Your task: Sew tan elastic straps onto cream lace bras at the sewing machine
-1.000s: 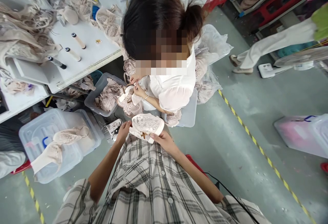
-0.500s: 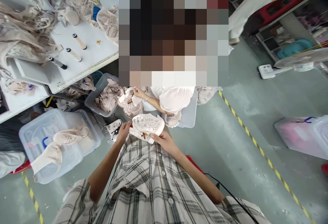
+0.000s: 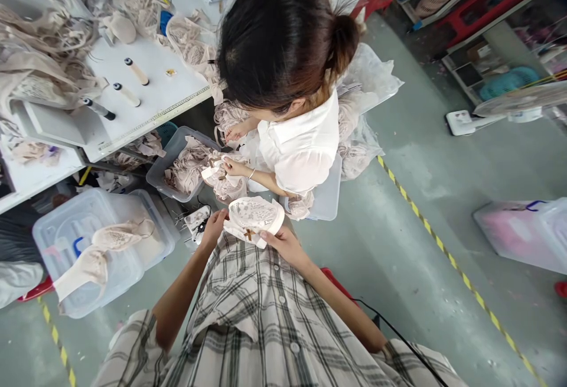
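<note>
A pale lace bra (image 3: 256,214) with a small brown bow is held in front of my waist, its cups folded together. My left hand (image 3: 215,227) pinches its left edge. On the lower right edge, my right hand (image 3: 282,241) grips it with the thumb on top; the other fingers are hidden under the fabric. Just beyond, a co-worker's hand (image 3: 234,166) in front of a white-sleeved body holds another beige lace bra (image 3: 227,187) with brown trim.
A white table (image 3: 153,100) at left bears heaped bras and several small cylinders. A bin (image 3: 153,168) of beige fabric stands beneath it. Another bra (image 3: 95,257) lies on a clear lidded box (image 3: 48,221). The co-worker (image 3: 305,145) sits directly ahead. A fan (image 3: 522,103) stands right.
My hands and the bra in them have stayed in place. The co-worker's hand with the other bra has shifted slightly left and down, and the co-worker's second hand now shows.
</note>
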{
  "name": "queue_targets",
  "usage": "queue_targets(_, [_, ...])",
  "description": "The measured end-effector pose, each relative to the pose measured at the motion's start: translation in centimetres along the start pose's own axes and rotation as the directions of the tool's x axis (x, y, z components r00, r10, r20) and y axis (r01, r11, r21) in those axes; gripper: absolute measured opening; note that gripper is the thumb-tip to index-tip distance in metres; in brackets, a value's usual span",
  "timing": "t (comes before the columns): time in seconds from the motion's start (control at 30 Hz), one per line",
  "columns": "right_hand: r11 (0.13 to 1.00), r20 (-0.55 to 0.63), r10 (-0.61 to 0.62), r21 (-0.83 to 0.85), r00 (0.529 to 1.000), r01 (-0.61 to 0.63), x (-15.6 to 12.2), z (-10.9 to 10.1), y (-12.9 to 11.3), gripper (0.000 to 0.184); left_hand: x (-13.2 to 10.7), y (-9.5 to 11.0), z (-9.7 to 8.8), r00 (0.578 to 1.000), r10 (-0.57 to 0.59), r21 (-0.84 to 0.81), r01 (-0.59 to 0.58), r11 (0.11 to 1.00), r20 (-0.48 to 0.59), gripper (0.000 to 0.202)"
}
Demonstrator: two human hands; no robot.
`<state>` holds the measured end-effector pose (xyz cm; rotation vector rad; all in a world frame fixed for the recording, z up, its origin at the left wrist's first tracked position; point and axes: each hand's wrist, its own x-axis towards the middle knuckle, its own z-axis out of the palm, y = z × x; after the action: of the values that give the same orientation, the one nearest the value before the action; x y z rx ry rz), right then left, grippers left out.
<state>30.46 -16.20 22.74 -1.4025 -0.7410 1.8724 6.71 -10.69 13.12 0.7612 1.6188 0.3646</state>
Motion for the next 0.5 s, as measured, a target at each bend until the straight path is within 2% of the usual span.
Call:
queue_targets(0.37, [0.999, -0.001, 0.015, -0.030, 1.000, -0.015, 0.0, -0.1, 0.1, 0.042, -0.4, 0.4, 0.3, 1.000, 0.008, -0.048, -0.009, 0.999, -0.018, 0.046])
queue_targets(0.5, [1.000, 0.000, 0.005, -0.020, 1.000, -0.005, 0.0, 0.0, 0.1, 0.043, 0.3, 0.9, 0.0, 0.999, 0.013, -0.101, -0.017, 0.995, -0.043, 0.047])
